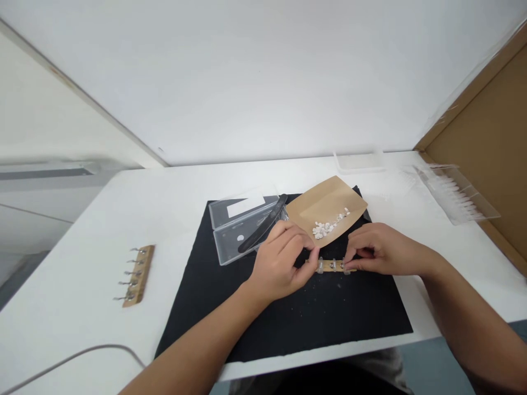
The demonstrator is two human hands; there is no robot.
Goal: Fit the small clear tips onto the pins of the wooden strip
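Fiddling with a tiny wooden strip [326,265] here: it's lying on the black mat [263,323], with metal fittings and small clear pieces [320,265] sitting along it. Call that strip the centre of the clock. At 3 o'clock the right hand [373,249] has thumb and fingertips pinching what looks like the clear end piece [346,270]. At 9 o'clock the left hand [284,258] has thumb and index drawn close together by the other end; no telling whether they've got the wood between them.

Probably the biggest risk is the strip twisting or skidding if the left isn't really bracing it, since a sideways push at one end would do it. Squeeze off-centre and that end piece could tilt or ping away.

At 12, the brown paper tray [317,197] with white bits [325,229] sits right beside the fingers, so a stray knuckle could spill it. Between 9 and 10 there's an open plastic case [226,249] with a dark curved file [263,225] lying across it. Farther out at 9, another wooden bar [143,274] with metal clips.
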